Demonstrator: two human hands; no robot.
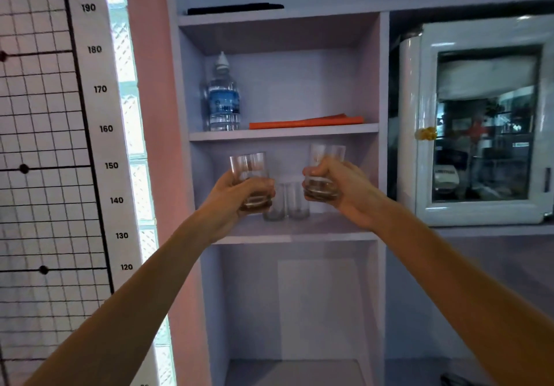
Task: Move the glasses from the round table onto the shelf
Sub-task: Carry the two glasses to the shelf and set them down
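- Both hands are raised in front of the shelf unit: the left hand (236, 193) is wrapped around the lower half of one clear tumbler (248, 169), and the right hand (332, 184) is wrapped the same way around a second tumbler (326, 160). Both tumblers are upright and off the board.
- Lilac shelf unit (284, 237) fills the middle of the view; the compartment the hands face sits between the two arms.
- At 12 o'clock from the hands, on the compartment above, stand a water bottle (223, 98) and a flat orange folder (305, 122).
- Two glasses (287, 202) already stand side by side at the back of the target compartment, between the held pair. The round table is out of view.
- Judged step: setting both tumblers down. Best to lower them at 9 and 3 o'clock of the standing pair, bases flat, clear of the upper board, releasing only once each rests.
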